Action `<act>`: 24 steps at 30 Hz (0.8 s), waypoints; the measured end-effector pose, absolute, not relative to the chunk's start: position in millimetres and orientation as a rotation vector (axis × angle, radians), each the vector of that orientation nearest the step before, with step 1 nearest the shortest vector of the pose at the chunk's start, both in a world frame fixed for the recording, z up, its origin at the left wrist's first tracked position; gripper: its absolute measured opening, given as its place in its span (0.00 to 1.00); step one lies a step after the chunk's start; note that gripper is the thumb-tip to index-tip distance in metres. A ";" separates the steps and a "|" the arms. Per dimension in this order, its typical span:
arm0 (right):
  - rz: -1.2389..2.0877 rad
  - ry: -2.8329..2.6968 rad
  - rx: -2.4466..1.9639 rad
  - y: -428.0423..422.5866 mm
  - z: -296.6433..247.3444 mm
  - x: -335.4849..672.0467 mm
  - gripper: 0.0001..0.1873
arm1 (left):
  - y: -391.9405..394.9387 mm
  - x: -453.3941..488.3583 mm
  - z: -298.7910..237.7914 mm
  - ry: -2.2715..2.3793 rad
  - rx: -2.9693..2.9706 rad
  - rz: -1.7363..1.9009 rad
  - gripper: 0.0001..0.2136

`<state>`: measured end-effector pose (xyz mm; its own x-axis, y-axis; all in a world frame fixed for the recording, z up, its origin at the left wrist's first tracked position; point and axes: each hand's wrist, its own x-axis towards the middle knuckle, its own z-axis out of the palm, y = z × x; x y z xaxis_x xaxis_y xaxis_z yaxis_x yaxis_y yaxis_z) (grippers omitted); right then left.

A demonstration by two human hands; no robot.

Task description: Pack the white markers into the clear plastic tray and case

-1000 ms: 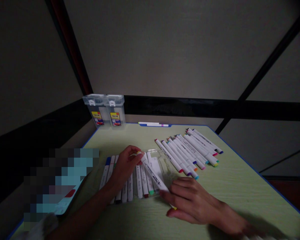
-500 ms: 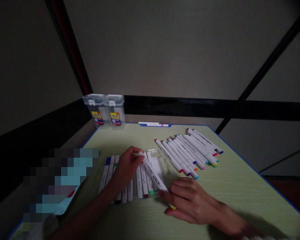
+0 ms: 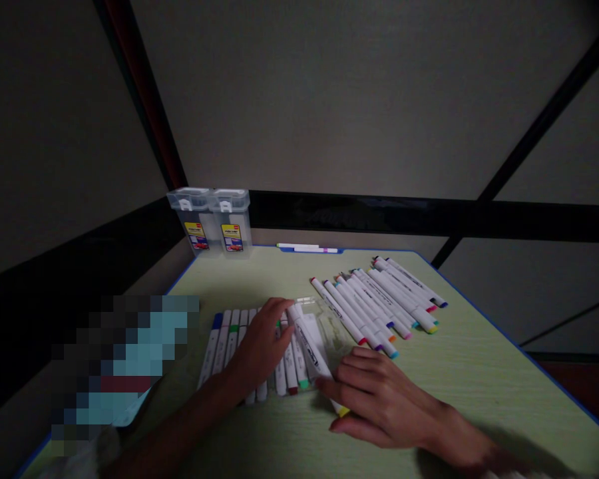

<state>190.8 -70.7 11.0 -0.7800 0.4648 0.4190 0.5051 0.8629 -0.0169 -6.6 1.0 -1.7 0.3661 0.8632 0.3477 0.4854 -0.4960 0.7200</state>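
- Left hand (image 3: pixel 262 342): thumb and fingers closed around the upper end of a straight white plastic marker with a yellow end (image 3: pixel 309 356), slanting over the shallow clear plastic tray (image 3: pixel 335 324).
- Right hand (image 3: pixel 374 396): fingers and thumb pinching the marker's yellow end, by the tray's near right corner.
- Slim white markers (image 3: pixel 235 338): rowed in the tray.

Smooth plastic markers (image 3: pixel 374 299), translucent plastic boxes (image 3: pixel 234 218) (faintly glossy), tabletop (image 3: pixel 469 372) — matt, wood-grained
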 end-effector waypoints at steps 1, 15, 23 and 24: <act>-0.126 -2.631 -0.717 -70.4 11.2 190.9 0.23 | 0.6 -6.7 -2.3 1.181 2.148 0.967 0.17; -0.126 -2.669 -0.744 -70.2 8.7 189.6 0.22 | -3.1 -6.0 -2.9 1.156 2.223 0.843 0.18; -0.108 -2.640 -0.809 -69.3 8.5 187.9 0.21 | -2.4 -5.5 -3.4 1.166 2.283 0.772 0.20; -0.098 -2.636 -0.825 -69.1 8.7 188.1 0.22 | -2.5 -5.6 -3.3 1.159 2.299 0.757 0.21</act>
